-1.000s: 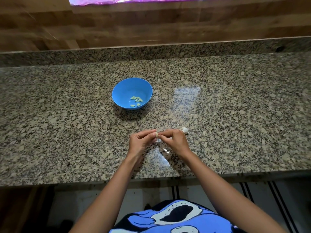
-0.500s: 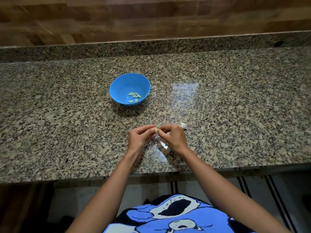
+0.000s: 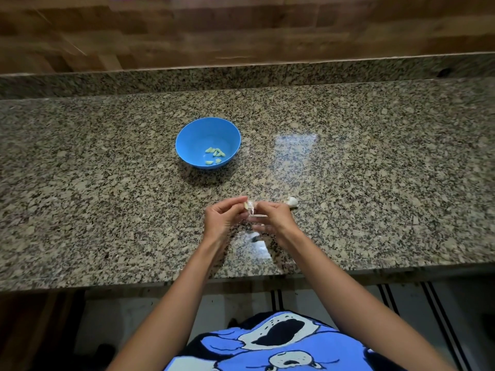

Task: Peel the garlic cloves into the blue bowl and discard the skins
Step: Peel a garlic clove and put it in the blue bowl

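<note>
place: we read this as a home kitchen | evidence: we see a speckled granite counter [image 3: 375,183] with a raised granite lip [image 3: 160,81] at 12 o'clock | wood-plank wall [image 3: 241,30] beyond it | blue bowl [image 3: 192,135] holding peeled garlic cloves [image 3: 215,153] at 11 o'clock | striped floor covering [image 3: 407,303] at 5 o'clock

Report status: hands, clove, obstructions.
Left hand pinches clove; right hand pinches its skin. Blue bowl holds peeled cloves. Nothing blocks bowl; spare garlic beyond right hand.
</note>
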Demonstrator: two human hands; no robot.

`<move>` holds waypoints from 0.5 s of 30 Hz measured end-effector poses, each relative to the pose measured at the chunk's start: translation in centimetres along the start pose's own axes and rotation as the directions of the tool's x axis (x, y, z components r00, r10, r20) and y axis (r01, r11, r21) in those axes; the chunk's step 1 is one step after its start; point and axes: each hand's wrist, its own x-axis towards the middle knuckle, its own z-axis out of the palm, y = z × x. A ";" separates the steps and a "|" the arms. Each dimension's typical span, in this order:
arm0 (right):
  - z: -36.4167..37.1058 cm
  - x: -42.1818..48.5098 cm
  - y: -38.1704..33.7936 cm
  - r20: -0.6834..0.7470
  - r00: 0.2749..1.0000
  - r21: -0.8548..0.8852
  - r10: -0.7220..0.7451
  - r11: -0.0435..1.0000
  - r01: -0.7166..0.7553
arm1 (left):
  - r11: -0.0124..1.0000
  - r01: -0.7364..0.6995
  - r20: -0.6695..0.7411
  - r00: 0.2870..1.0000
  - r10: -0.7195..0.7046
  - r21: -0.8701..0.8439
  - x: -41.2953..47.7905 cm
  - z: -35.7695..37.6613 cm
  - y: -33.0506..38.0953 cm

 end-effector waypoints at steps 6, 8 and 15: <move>0.2 -0.1 -0.5 0.003 1.000 0.037 0.014 0.999 -0.014 | 0.999 -0.013 0.004 1.000 0.013 -0.030 -0.3 0.0 -0.1; 0.3 -0.2 -0.5 0.009 0.997 0.140 0.081 0.987 -0.082 | 0.991 0.034 0.011 0.999 -0.033 -0.128 -0.3 -0.1 0.0; 0.1 -0.2 -0.2 -0.008 0.981 0.190 0.194 0.964 -0.189 | 0.987 0.053 -0.094 0.993 -0.068 -0.151 0.7 -2.2 0.6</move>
